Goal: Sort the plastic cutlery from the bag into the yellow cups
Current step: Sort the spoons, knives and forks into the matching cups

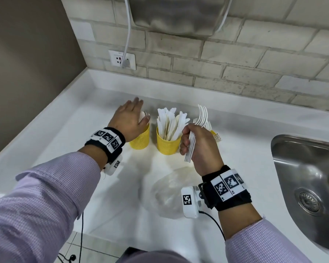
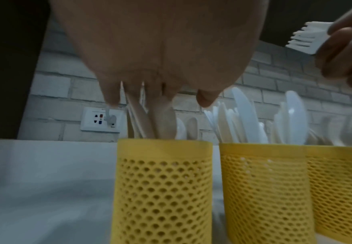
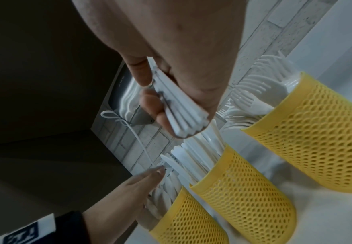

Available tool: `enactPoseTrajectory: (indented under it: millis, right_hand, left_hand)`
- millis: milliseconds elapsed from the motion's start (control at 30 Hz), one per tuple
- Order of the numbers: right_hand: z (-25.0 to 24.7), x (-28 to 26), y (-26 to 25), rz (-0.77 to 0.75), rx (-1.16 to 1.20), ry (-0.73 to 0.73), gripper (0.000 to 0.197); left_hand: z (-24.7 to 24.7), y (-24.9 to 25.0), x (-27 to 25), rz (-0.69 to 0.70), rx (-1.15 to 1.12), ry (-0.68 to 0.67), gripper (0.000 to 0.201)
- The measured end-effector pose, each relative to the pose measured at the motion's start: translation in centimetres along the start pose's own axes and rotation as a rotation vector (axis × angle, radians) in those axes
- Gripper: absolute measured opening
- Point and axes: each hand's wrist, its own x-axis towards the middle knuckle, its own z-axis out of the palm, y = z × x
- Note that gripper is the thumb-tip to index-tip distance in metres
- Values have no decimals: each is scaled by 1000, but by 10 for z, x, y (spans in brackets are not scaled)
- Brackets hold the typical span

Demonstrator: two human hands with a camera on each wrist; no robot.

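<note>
Three yellow perforated cups stand in a row on the white counter. My left hand (image 1: 136, 111) lies with straight fingers over the left cup (image 1: 140, 139), touching the white spoons (image 2: 181, 128) in it. White knives (image 1: 169, 122) fill the middle cup (image 1: 168, 144). My right hand (image 1: 196, 143) grips a bundle of white forks (image 1: 202, 115) by the handles, above and in front of the right cup (image 3: 317, 140), which holds more forks. In the head view that cup is mostly hidden behind my right hand. The clear plastic bag (image 1: 169, 194) lies crumpled on the counter near my right wrist.
A steel sink (image 1: 308, 177) is set into the counter at the right. A brick wall at the back carries a socket (image 1: 122, 59) with a white cable and a metal appliance (image 1: 175, 14). A brown wall closes the left side.
</note>
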Motion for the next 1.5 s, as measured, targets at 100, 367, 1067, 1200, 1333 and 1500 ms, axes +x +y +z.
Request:
enactPoseTrajectory:
  millis: [100, 367, 1067, 1200, 1333, 1500]
  right_hand:
    - [3, 0, 3, 5, -11, -4, 19]
    - [8, -5, -1, -13, 38, -10, 19]
    - [38, -35, 16, -224, -169, -164, 36]
    - [22, -40, 8, -233, -99, -203, 37]
    - [6, -43, 0, -272, -88, -105, 24]
    - [-31, -34, -18, -338, -11, 78, 14]
  left_hand:
    - [1, -8, 2, 49, -42, -66, 71]
    - [-19, 16, -39, -40, -350, 343, 58]
    - [-23, 57, -144, -57, -1346, -273, 29]
    - [-24, 60, -139, -7, -1318, -343, 23]
    - [-26, 73, -130, 16, -1279, -343, 32]
    - [-22, 94, -117, -40, -1168, -277, 48]
